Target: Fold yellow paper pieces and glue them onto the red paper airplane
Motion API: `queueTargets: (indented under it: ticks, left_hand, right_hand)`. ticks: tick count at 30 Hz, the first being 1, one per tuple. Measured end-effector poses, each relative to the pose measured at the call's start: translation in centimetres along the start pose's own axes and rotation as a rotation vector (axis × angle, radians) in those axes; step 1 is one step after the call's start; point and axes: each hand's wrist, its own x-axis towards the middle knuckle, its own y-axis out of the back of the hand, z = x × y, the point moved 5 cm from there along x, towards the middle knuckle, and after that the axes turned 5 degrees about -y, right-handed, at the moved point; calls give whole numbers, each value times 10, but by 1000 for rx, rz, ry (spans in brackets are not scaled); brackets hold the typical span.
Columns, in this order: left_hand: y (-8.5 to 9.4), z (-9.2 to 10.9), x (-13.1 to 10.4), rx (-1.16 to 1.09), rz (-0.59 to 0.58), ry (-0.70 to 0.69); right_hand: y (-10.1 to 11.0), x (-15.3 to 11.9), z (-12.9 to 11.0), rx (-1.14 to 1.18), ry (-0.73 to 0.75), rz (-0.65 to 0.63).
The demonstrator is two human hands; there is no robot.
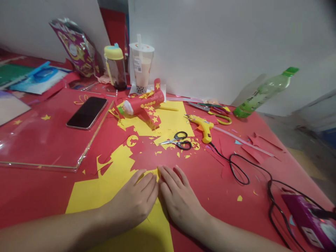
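Observation:
My left hand point(140, 197) lies palm down on a large yellow paper sheet point(115, 182) near the front of the red table. Right beside it, my right hand point(178, 196) rests at the sheet's right edge, its fingers stretched forward and slightly apart. The left fingers are bent but apart, with nothing visible held in them. Beyond the hands are black-handled scissors point(179, 140), lying partly open among small yellow scraps. A red rocket-like model point(148, 105) with yellow stars sits on another yellow sheet point(172, 120). A yellow glue gun point(201, 126) lies to the right.
A phone point(87, 112) rests on a plastic-wrapped red pack point(49, 136) at left. Behind stand a yellow-lidded bottle point(115, 66), a milk tea cup point(141, 66) and a snack bag point(76, 49). A green bottle point(265, 92) leans at right, beyond the glue gun's cord point(252, 162) and a purple power strip point(304, 220).

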Motion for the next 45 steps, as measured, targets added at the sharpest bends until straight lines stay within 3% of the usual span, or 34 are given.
queueTargets:
  ticks: [15, 45]
  left_hand:
    - [-3, -2, 3, -62, -14, 113]
    - [1, -1, 6, 4, -3, 88]
  right_hand:
    - [-6, 1, 3, 73, -16, -136]
    - [-8, -1, 1, 36, 17, -189]
